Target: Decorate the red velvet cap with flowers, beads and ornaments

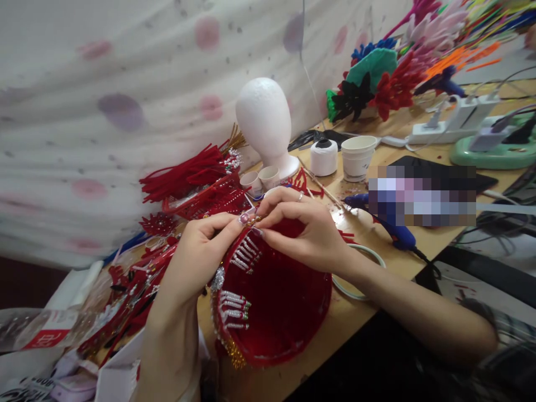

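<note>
A red, hollow, cap-shaped headdress (285, 304) is held tilted over the table, its open inside facing me. Silver beaded tassels (235, 310) hang inside its rim, and gold trim (235, 354) runs along the lower left edge. My left hand (195, 245) grips the upper left rim, thumb on top. The fingertips of my right hand (301, 229) are pinched together at the same spot on the rim, beside the left thumb. A tiny gold-coloured bit shows between the two hands; the fingers mostly hide it.
Behind stands a white foam head (263, 120), with a thread spool (324, 158) and paper cups (358, 159). A blue glue gun (391, 223) lies right, near power strips (494, 151). Red stems (184, 173) and loose trimmings crowd the left. Fuzzy flowers (391, 89) stand at back right.
</note>
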Available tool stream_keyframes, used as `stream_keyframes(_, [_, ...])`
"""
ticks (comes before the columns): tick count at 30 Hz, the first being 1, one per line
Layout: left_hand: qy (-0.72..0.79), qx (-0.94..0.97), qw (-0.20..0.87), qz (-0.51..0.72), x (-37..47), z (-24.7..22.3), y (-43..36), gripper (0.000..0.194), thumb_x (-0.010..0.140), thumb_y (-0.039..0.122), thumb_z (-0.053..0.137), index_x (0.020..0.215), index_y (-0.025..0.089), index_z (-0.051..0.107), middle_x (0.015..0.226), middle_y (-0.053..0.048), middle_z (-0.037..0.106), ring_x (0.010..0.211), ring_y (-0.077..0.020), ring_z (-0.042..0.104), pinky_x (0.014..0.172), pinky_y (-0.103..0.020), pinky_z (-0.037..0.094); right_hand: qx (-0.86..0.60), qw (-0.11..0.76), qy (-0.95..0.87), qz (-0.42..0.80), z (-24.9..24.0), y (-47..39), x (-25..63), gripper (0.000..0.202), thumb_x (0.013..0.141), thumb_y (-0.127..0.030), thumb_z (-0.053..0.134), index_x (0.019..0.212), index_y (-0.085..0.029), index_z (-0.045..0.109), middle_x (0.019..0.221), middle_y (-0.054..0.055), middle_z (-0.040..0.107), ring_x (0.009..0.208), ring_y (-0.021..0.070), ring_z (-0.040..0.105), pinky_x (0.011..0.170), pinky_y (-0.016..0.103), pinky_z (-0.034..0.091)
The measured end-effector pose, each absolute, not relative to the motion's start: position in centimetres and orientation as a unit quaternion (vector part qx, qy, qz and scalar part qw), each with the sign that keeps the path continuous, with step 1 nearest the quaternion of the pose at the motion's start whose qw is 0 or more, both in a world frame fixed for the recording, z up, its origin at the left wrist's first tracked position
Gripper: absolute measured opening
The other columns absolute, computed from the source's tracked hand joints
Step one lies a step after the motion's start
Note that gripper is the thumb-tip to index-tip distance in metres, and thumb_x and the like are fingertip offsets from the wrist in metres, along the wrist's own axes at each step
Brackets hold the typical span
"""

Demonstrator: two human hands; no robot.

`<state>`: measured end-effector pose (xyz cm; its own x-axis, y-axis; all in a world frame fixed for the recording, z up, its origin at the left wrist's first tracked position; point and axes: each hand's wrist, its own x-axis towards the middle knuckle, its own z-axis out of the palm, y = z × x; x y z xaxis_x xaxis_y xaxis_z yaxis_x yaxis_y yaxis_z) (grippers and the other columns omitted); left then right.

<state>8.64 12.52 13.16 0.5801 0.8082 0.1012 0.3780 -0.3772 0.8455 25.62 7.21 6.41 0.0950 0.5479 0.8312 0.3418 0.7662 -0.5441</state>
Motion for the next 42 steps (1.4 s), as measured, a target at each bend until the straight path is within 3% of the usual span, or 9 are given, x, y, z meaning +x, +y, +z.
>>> stream_keyframes(7, [0.379, 0.793, 0.404, 0.255, 8.7, 13.0, 12.5, 0.023, 0.086, 0.037, 0.063, 0.076, 0.02, 0.075, 0.07, 0.003, 0.066, 0.067, -0.0116, 0.055, 0.059, -0.019, 0.042, -0.345, 0.677, -0.622, 0.192, 7.2, 7.1, 25.4, 0.012, 0.075, -0.007, 0.069, 0.071, -0.017, 0.069, 0.086, 0.003, 0.07, 0.084, 0.0159, 0.065, 0.081, 0.033, 0.051])
stream_keyframes(11, [0.38, 0.791, 0.406, 0.257, 8.6, 13.1, 12.4, 0.023, 0.086, 0.038, 0.063, 0.078, 0.021, 0.076, 0.07, 0.003, 0.067, 0.068, -0.0118, 0.055, 0.059, -0.019, 0.042, -0.356, 0.672, -0.618, 0.199, 7.4, 7.1, 25.4, 0.012, 0.075, -0.007, 0.069, 0.069, -0.017, 0.069, 0.083, 0.003, 0.07, 0.082, 0.0156, 0.065, 0.078, 0.032, 0.052])
stream_keyframes(19, [0.372, 0.793, 0.408, 0.257, 8.5, 13.1, 12.4, 0.022, 0.086, 0.036, 0.063, 0.075, 0.021, 0.075, 0.071, 0.003, 0.066, 0.069, -0.0125, 0.056, 0.062, -0.02, 0.043, -0.327, 0.625, -0.698, -0.12, 5.5, 7.4, 25.8, 0.008, 0.085, -0.012, 0.066, 0.081, -0.019, 0.067, 0.095, 0.007, 0.069, 0.087, 0.0179, 0.065, 0.078, 0.037, 0.053])
stream_keyframes(26, [0.381, 0.791, 0.404, 0.256, 8.4, 13.0, 12.4, 0.023, 0.086, 0.038, 0.063, 0.086, 0.021, 0.078, 0.076, 0.001, 0.071, 0.073, -0.0148, 0.059, 0.066, -0.023, 0.045, -0.362, 0.56, -0.712, -0.22, 4.4, 6.9, 26.0, 0.017, 0.085, -0.012, 0.066, 0.099, -0.02, 0.07, 0.113, 0.01, 0.068, 0.101, 0.0216, 0.063, 0.088, 0.044, 0.053])
stream_keyframes(34, [0.387, 0.795, 0.39, 0.257, 8.4, 13.0, 12.6, 0.025, 0.086, 0.041, 0.063, 0.088, 0.021, 0.078, 0.08, -0.001, 0.074, 0.073, -0.0164, 0.061, 0.066, -0.024, 0.047, -0.452, 0.575, -0.677, -0.082, 4.5, 5.9, 25.7, 0.021, 0.082, -0.019, 0.065, 0.098, -0.028, 0.076, 0.134, 0.007, 0.061, 0.126, 0.0266, 0.051, 0.106, 0.055, 0.04])
stream_keyframes(42, [0.396, 0.79, 0.392, 0.257, 8.6, 13.2, 12.5, 0.025, 0.085, 0.04, 0.064, 0.088, 0.021, 0.079, 0.08, -0.001, 0.075, 0.076, -0.017, 0.063, 0.067, -0.024, 0.047, -0.486, 0.597, -0.635, 0.065, 5.0, 5.5, 25.5, 0.021, 0.085, -0.022, 0.063, 0.1, -0.027, 0.077, 0.133, 0.005, 0.062, 0.13, 0.0265, 0.046, 0.111, 0.054, 0.032])
